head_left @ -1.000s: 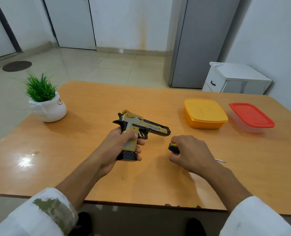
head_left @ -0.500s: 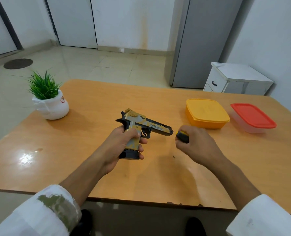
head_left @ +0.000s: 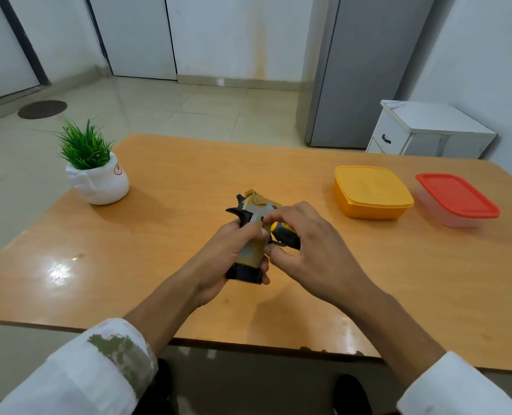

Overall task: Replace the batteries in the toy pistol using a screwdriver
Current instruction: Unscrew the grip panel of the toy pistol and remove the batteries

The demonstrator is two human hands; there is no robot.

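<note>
The toy pistol [head_left: 254, 232] is tan and gold with a black magazine base, held above the middle of the wooden table [head_left: 170, 241]. My left hand [head_left: 227, 259] grips its handle from the left. My right hand [head_left: 311, 253] holds a screwdriver [head_left: 284, 235] with a black and yellow handle, close against the right side of the pistol's grip. My right hand covers the pistol's barrel and the screwdriver's shaft and tip.
A white pot with a green plant [head_left: 97, 172] stands at the table's left. An orange lidded box [head_left: 370, 191] and a clear box with a red lid [head_left: 455, 199] sit at the right. A white cabinet [head_left: 425, 130] and grey fridge [head_left: 359, 70] stand behind.
My right hand lifted the screwdriver off the table and carried it left to the pistol's grip. My left hand kept hold of the pistol, almost in place.
</note>
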